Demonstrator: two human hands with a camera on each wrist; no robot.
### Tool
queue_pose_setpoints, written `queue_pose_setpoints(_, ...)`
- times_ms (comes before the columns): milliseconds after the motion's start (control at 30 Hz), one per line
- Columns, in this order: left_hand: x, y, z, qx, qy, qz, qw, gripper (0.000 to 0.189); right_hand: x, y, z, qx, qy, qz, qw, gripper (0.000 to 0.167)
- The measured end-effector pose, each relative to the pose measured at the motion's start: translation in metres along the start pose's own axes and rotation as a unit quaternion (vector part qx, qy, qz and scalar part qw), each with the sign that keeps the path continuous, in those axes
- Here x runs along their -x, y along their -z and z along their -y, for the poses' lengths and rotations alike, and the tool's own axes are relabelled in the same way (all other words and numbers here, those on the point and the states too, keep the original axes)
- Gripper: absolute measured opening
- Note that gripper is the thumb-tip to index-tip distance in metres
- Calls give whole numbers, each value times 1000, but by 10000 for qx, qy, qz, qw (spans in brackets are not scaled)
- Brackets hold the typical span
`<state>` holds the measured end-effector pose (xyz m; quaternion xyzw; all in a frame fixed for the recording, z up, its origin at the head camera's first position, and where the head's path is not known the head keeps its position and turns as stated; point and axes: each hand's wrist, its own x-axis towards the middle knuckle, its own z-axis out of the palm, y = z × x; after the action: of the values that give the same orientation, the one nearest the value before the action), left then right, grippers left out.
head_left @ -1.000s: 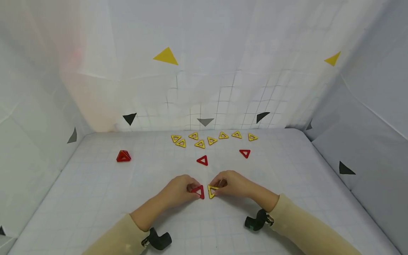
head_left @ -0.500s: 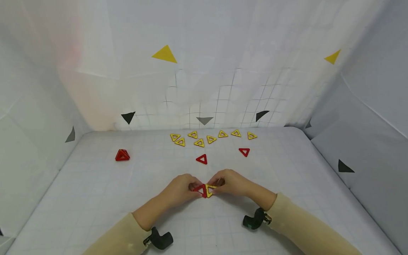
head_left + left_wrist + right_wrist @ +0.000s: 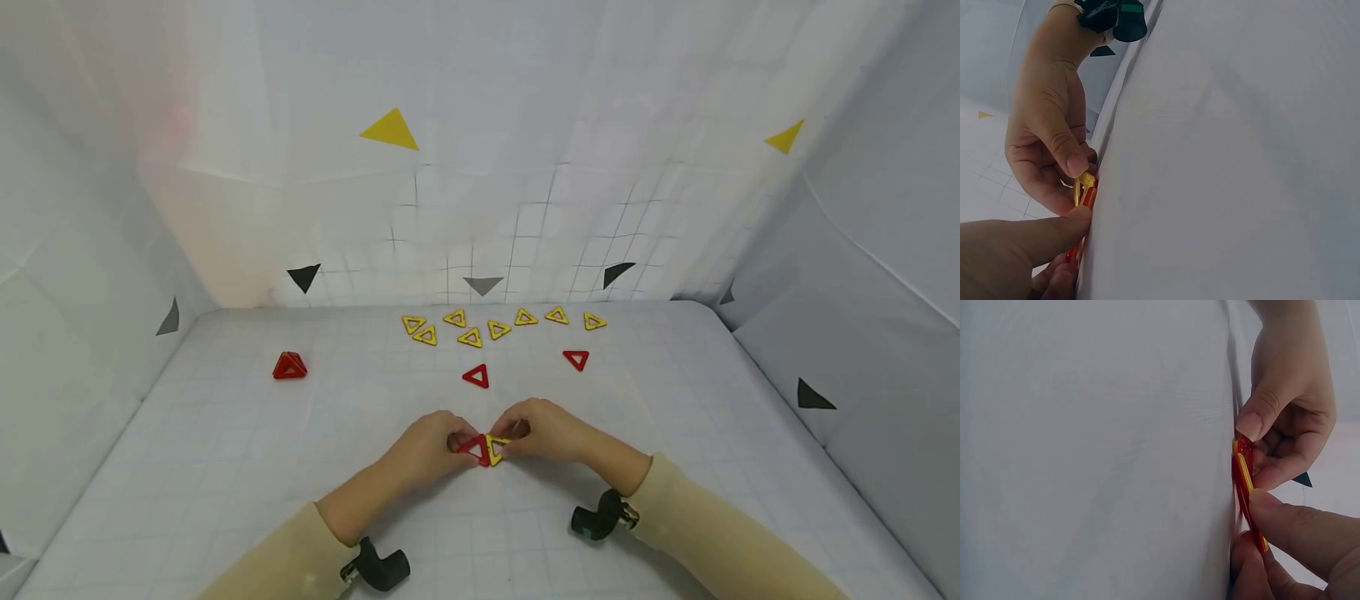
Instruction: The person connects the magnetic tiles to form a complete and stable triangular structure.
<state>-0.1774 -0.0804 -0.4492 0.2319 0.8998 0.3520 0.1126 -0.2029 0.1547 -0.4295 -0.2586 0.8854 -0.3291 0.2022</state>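
Near the middle of the table, my left hand (image 3: 431,443) pinches a red triangle tile (image 3: 483,457) between thumb and fingers. From the other side my right hand (image 3: 546,432) pinches a yellow triangle tile (image 3: 491,457). The two open-centred tiles meet edge to edge between the hands. In the left wrist view the yellow tile (image 3: 1089,179) shows under the right thumb, and the red tile (image 3: 1244,445) shows under the left thumb in the right wrist view. Fingers cover the outer corners of both tiles.
Two loose red triangle tiles, one nearer (image 3: 477,376) and one farther right (image 3: 576,359), lie beyond the hands. Several yellow triangle tiles (image 3: 470,337) lie toward the back edge. A red pyramid (image 3: 289,366) stands at the left. White sheeting (image 3: 480,225) walls the table.
The red and yellow tiles, apart one second ago, have come together edge to edge as the hands closed the gap. Since half a second ago they have hardly moved.
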Motion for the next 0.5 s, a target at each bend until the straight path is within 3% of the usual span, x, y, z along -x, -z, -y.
queue_pose_setpoints(500, 0, 1, -6, -45, 97, 19, 9999, 28, 3, 3, -1, 97, 40, -32, 9999, 21)
